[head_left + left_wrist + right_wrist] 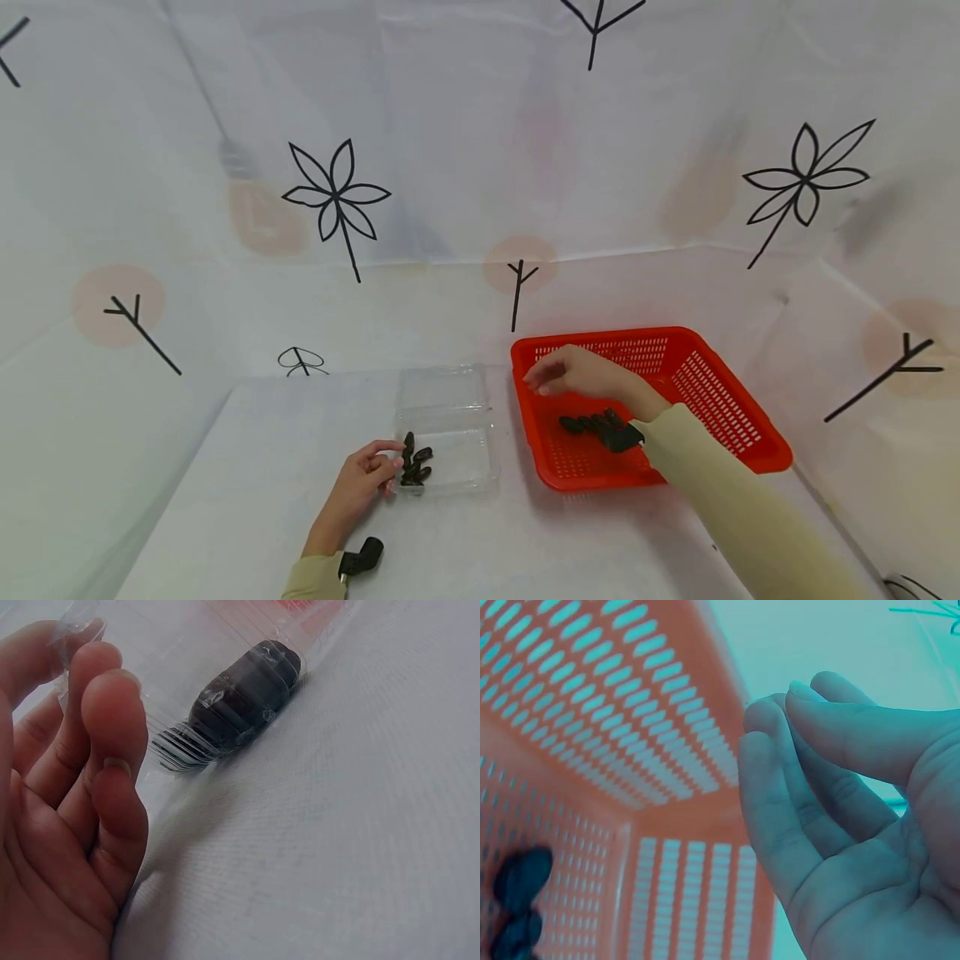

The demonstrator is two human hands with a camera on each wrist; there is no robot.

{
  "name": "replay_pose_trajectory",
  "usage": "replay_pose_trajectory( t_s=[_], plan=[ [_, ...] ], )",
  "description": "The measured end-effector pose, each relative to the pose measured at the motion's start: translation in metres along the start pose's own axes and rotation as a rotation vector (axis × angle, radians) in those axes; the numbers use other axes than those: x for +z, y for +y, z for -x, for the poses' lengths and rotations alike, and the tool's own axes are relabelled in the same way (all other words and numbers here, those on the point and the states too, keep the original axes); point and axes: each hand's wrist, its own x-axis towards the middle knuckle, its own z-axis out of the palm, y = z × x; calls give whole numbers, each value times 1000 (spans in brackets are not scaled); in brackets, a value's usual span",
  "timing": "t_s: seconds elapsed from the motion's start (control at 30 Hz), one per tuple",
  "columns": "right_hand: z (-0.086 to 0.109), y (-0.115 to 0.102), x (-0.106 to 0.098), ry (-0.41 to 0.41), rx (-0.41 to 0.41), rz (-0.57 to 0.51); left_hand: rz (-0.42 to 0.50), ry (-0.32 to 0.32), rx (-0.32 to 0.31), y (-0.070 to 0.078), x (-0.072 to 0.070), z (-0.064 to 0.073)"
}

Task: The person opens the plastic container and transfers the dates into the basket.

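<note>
My left hand [363,479] holds the near left edge of a clear plastic box [461,462], its fingertips at the rim. Several dark, oval, date-like pieces [423,455] lie along the box's left side. Through the ribbed plastic wall, the left wrist view shows one dark piece [251,694] close up. Above the left part of a red basket [555,477] hovers my right hand [585,372], fingers loosely bent, nothing seen between them. More dark pieces [572,425] lie on the basket floor, partly hidden behind the right wrist's camera.
The box's clear lid [442,389] is folded back behind it, near the wall. Slotted side walls [615,697] rise around the basket. A white cloth with line-drawn flowers [336,197] covers the back wall, and the table [240,483] is white too.
</note>
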Motion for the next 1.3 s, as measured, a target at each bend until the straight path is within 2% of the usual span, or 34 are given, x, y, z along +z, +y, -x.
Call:
replay_pose_trajectory(
  t_s=[0.23,0.57,0.97,1.13,1.3],
  plan=[
    [-26,-16,19,-48,-38,-14,-3,7,21,-4,0,-1],
    [-65,-30,53,-162,-19,-48,-7,19,48,-2,2,0],
    [-97,-44,97,-251,4,-39,-5,17,-12,-3,1,-3],
    [-105,-43,114,-277,9,-17,3,7,-15,-1,1,-3],
    [-111,-44,129,-308,-10,17,7,33,-29,0,3,-1]
  ],
)
